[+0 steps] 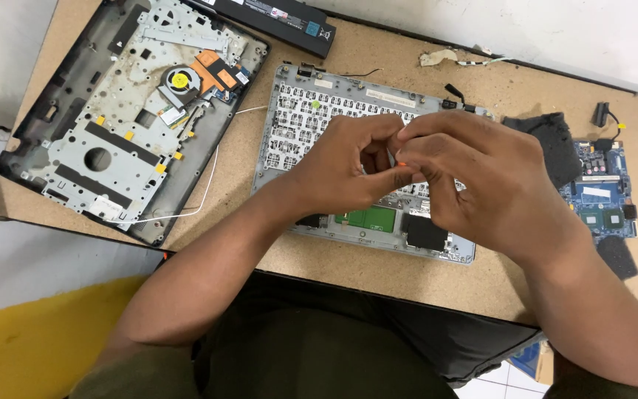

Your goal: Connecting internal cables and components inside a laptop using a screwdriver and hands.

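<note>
workbench (378,284): both hands (407,174) over keyboard frame (311,111), laptop base (127,111) left.

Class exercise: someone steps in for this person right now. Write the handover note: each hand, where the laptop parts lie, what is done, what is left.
Left hand and right hand: together above the keyboard frame, fingertips pinching a tiny orange-tipped part; what it is cannot be told.
Parts: keyboard frame lies face down at table centre; bottom case with fan to its left; battery at the far edge; motherboard on the right.
Done: laptop opened, motherboard and battery out.
Left: the small part is still in the fingers; the parts lie unassembled.
</note>
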